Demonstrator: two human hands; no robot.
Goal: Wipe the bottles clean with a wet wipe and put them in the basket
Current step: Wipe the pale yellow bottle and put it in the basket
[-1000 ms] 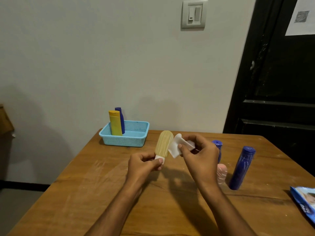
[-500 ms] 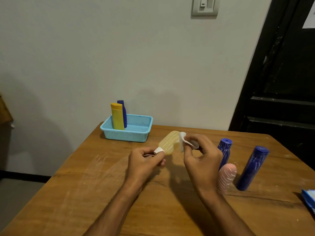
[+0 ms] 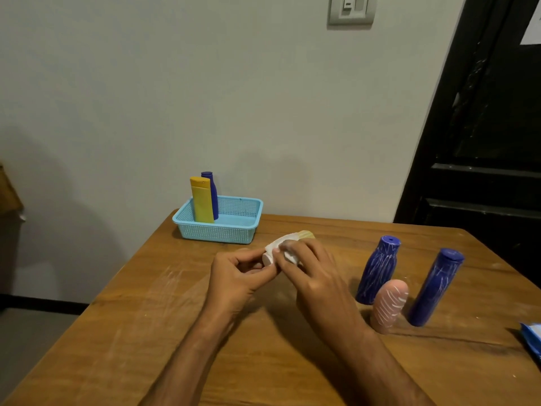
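Bottle, cream-yellow (image 3: 306,234), held above table (image 3: 146,332) near basket (image 3: 222,231). Left hand (image 3: 237,281) pinches white cap end; right hand (image 3: 310,266) grips wet wipe (image 3: 276,247) wrapped over body. Risk: slick bottle slips from thin cap pinch, topples 3 marked bottles.

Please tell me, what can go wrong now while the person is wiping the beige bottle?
1. The right hand works beside three upright bottles; the forearm might knock over the pink bottle.
2. The left hand holds the beige bottle only at its cap end, so the grip may slip under the wet wipe.
3. White marks could remain on its hidden side.
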